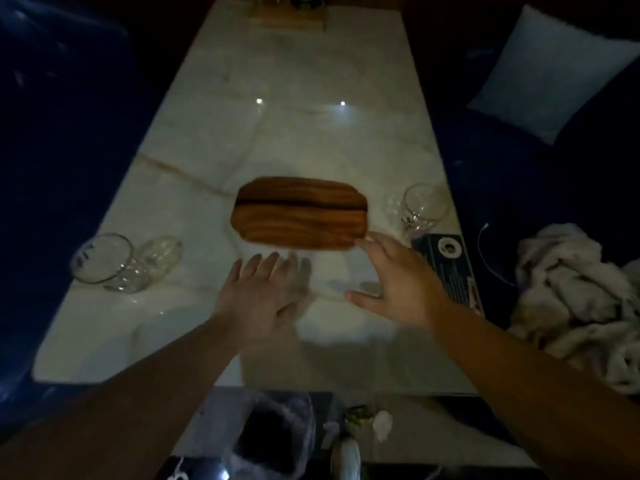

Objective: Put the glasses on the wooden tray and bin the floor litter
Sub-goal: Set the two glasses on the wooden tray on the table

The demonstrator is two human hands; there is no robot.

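A wooden tray [300, 213] lies bare in the middle of the white marble table [194, 161]. Two clear glasses [104, 263] stand close together at the table's left edge. Another clear glass [420, 206] stands at the right edge. My left hand [263, 292] hovers open just short of the tray. My right hand [398, 278] is open too, its fingertips near the tray's near right corner. On the floor below the table's near edge lie crumpled white litter [382, 424] and a small greenish scrap [360, 412], beside a bin lined with a clear bag [273, 434].
A dark box [446, 268] lies on the table's right edge near the right glass. A crumpled pale blanket [581, 306] and a white cushion [550, 74] rest on the dark blue sofa at right. Another blue seat [55, 133] flanks the left. A wooden holder [289, 15] stands at the far end.
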